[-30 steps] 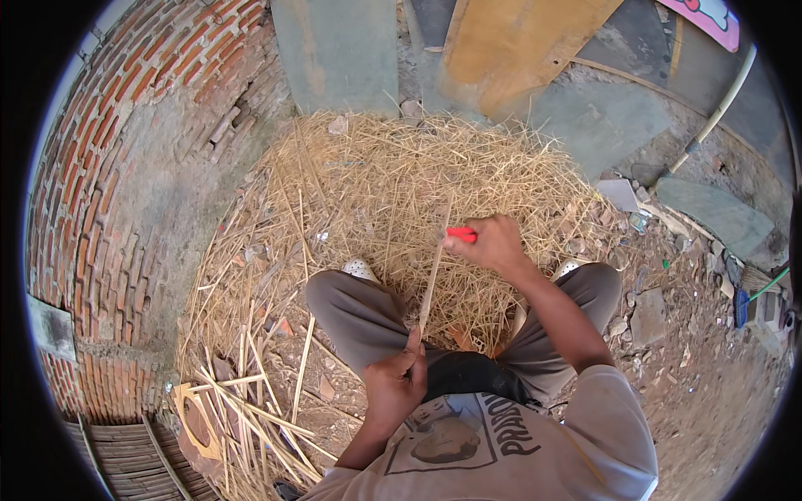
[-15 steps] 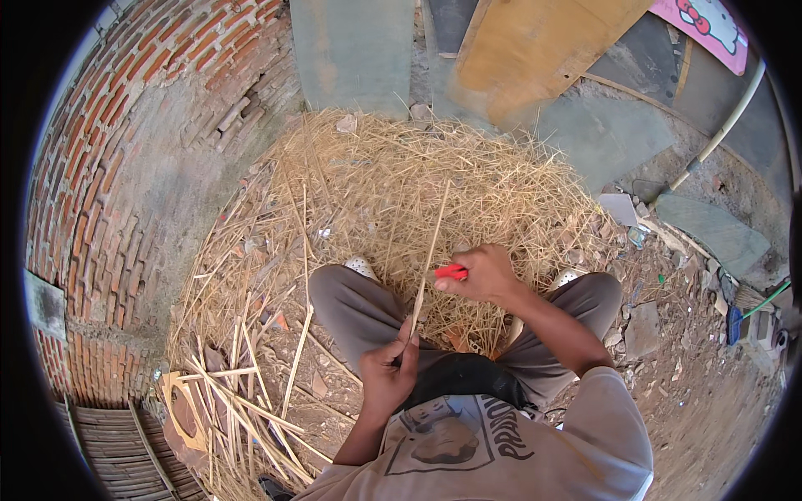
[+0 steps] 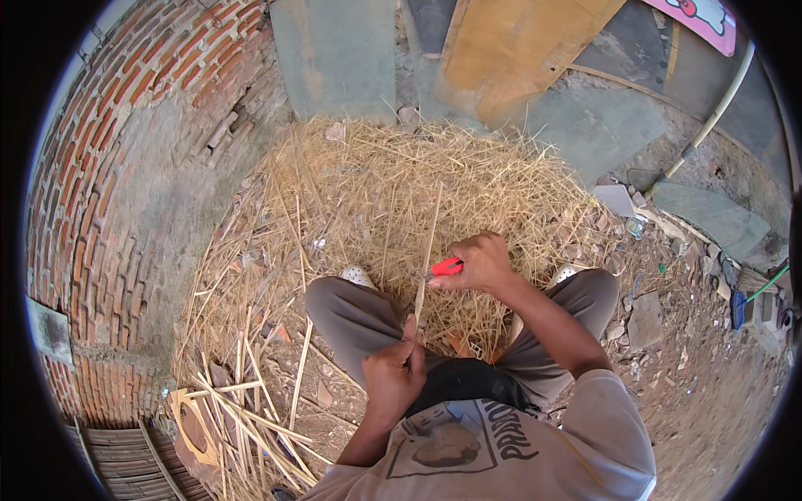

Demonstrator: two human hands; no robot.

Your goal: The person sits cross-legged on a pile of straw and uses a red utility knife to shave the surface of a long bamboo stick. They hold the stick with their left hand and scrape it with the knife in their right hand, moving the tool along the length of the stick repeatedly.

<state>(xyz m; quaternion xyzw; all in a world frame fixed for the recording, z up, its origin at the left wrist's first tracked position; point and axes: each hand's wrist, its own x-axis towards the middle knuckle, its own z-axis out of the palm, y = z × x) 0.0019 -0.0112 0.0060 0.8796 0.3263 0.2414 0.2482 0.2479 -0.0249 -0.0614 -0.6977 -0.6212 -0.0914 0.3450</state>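
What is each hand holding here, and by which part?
Left hand grips the thin bamboo strip at its lower end. Right hand holds a red-handled knife by the handle, against the strip's middle.

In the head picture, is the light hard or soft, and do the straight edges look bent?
Head view: soft, even daylight with no hard shadows; the red brick wall curves near the rim from fisheye distortion; the thin pale bamboo strip and right hand are sharp.

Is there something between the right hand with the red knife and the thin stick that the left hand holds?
Nothing visible. The right hand holds the red knife right against the stick, about midway up it. The left hand grips the stick's lower end, above the lap. Only the straw pile lies behind.
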